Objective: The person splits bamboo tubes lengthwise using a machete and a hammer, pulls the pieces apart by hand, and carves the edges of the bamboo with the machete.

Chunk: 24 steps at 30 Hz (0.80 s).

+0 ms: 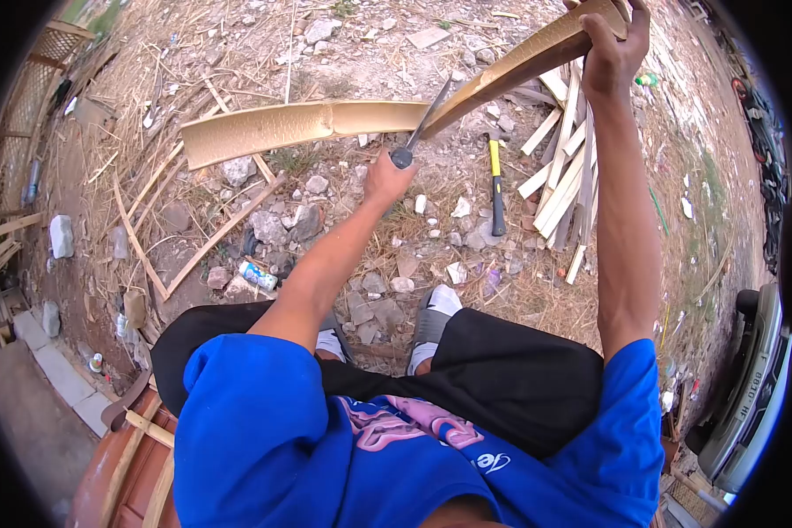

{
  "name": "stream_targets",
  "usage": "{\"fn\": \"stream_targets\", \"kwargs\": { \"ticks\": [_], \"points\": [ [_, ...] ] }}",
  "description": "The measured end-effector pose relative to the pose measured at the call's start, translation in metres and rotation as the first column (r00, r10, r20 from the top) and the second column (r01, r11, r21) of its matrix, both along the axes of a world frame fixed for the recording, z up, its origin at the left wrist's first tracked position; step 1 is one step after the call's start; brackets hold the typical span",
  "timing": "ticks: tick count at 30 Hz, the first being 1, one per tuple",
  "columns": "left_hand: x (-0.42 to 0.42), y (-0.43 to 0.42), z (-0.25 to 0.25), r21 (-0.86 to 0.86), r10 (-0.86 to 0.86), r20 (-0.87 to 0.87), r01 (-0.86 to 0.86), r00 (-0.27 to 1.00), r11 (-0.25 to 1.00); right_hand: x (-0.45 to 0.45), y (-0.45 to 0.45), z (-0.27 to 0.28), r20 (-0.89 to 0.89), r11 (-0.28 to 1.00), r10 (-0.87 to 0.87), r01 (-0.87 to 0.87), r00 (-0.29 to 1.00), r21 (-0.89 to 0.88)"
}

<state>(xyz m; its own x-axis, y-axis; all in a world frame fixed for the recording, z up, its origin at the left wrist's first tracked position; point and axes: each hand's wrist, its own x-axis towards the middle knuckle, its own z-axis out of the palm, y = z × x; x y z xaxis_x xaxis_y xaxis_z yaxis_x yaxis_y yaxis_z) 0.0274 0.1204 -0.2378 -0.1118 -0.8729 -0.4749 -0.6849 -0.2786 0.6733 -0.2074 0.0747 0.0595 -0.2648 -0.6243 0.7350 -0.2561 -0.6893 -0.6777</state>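
Observation:
My left hand [389, 182] is closed round the dark handle of a knife [429, 110], its blade pointing up and away. The blade crosses where two lengths of split bamboo meet. One length of split bamboo [264, 128] stretches to the left, showing its pale hollow inside and a node. A second length of split bamboo [524, 66] rises to the upper right. My right hand [614, 48] grips its raised end, fingers wrapped over the edge. Whether the two lengths are still joined behind the blade, I cannot tell.
A hammer [496, 185] with a yellow and black handle lies on the stony ground. Beside it is a heap of pale strips [565, 189]. Thin sticks [224, 238] and a printed can [257, 275] lie at left. A car [748, 387] stands at far right.

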Motion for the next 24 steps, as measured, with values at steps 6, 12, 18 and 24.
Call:
{"fn": "stream_targets", "kwargs": {
  "ticks": [6,12,18,24],
  "points": [
    [0.001,0.0,-0.012,-0.017,0.043,0.048,-0.042,0.998,0.999,-0.004,-0.001,0.006,0.067,0.999,-0.051,0.051,0.996,-0.006],
    [-0.006,0.006,-0.022,0.016,0.092,0.033,-0.092,0.995,0.996,-0.036,0.024,0.105,-0.133,0.989,0.099,-0.113,0.986,-0.096],
    [0.001,0.001,-0.007,-0.011,0.085,-0.035,-0.086,0.996,0.996,-0.034,0.065,0.168,-0.088,0.972,-0.051,0.029,0.995,-0.235],
    [0.022,-0.022,0.023,-0.159,0.145,-0.109,-0.161,0.983,0.974,-0.054,0.035,0.122,0.134,0.898,-0.046,0.1,0.99,-0.429]
  ]
}}
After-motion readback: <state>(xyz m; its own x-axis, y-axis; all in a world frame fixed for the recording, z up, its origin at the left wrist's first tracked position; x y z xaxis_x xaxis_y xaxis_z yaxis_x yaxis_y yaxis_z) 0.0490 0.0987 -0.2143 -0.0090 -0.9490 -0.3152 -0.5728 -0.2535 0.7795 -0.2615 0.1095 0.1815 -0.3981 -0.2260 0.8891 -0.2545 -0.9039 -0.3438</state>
